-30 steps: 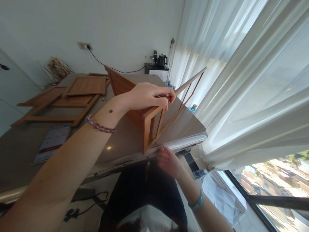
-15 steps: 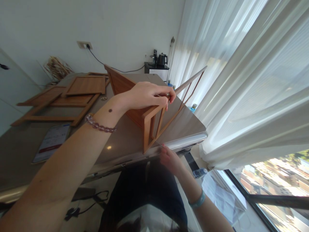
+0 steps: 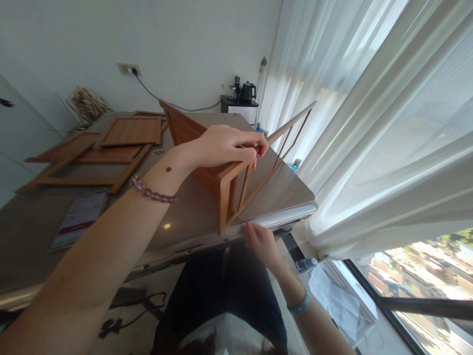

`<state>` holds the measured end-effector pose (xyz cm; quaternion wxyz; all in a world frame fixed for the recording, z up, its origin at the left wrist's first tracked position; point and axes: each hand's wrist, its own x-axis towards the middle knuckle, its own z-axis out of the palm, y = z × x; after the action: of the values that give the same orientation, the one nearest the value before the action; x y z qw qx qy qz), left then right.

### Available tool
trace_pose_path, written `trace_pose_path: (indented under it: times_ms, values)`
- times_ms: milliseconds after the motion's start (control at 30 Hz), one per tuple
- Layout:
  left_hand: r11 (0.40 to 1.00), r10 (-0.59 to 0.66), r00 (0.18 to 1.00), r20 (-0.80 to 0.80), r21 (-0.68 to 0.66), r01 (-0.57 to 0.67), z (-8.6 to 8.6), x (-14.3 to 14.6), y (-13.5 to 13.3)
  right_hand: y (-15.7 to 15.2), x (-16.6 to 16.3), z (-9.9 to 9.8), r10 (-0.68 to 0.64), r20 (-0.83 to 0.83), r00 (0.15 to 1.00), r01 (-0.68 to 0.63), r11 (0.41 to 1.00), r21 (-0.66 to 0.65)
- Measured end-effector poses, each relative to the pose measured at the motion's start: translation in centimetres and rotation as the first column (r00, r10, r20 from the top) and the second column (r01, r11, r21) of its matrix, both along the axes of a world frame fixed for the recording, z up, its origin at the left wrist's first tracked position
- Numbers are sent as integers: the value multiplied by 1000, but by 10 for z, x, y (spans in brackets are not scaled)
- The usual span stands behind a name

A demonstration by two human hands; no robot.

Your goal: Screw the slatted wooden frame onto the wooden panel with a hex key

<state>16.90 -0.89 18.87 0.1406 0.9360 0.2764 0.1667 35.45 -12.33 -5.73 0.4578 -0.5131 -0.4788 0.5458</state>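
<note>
Brown wooden slatted frame [image 3: 222,207] on grey table [image 3: 192,217]: left hand [image 3: 225,148] clasps top rail; right hand [image 3: 260,241] at lower corner, grip unclear. Corner work, apparently; needs steadying.

The left arm is stretched forward from the lower left, bare, with the left hand [image 3: 225,148] curled closed in a grip, knuckles up. The right hand [image 3: 260,241] is held lower, forearm angled up, fingertips pointed upward, its closure unclear.
</note>
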Motion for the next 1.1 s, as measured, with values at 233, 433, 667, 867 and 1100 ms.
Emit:
trace_pose_path:
  times_ms: [233,433,667,867,1100]
  values:
    - [1000,3,1000,-3,3,-3,1,0,-1,3,-13,-1,35,-444,895,-114,982,-153]
    - [1000,6,1000,-21,10,-6,2,1,-2,-3,-16,9,-78,-744,663,-152,960,-235]
    - [1000,9,1000,-13,7,-9,2,0,-3,-9,-13,7,-184,-826,532,-156,938,-310]
    - [1000,-3,999,-35,3,3,1,0,2,-14,-1,16,-198,-768,609,-71,951,-301]
    - [999,11,998,-64,33,-9,5,-6,-1,-19,0,28,-193,-549,813,131,980,-150]
